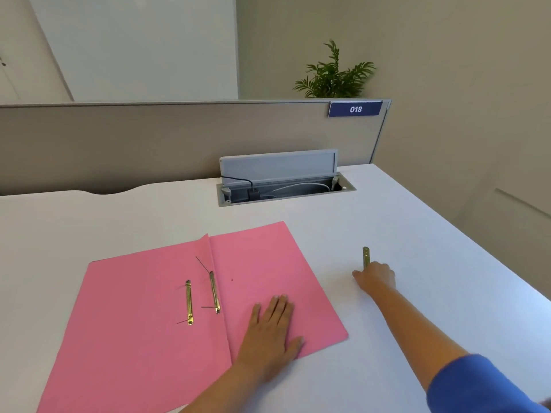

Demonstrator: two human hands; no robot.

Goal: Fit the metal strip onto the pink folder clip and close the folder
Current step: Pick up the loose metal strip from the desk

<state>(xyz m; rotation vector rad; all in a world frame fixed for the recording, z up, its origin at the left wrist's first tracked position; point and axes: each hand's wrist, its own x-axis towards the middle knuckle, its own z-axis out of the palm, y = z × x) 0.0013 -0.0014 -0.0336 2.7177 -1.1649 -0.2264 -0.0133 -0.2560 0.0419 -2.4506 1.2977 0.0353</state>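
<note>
Left hand (272, 329) lies flat, open on the pink folder (143, 323); right hand (376, 275) curls over the metal strip (365, 255), grip unclear.

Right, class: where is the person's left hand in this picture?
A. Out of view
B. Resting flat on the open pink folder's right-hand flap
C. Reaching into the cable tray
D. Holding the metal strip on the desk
B: the left hand lies palm down on the pink folder, while the right hand reaches the loose metal strip on the desk.
</note>
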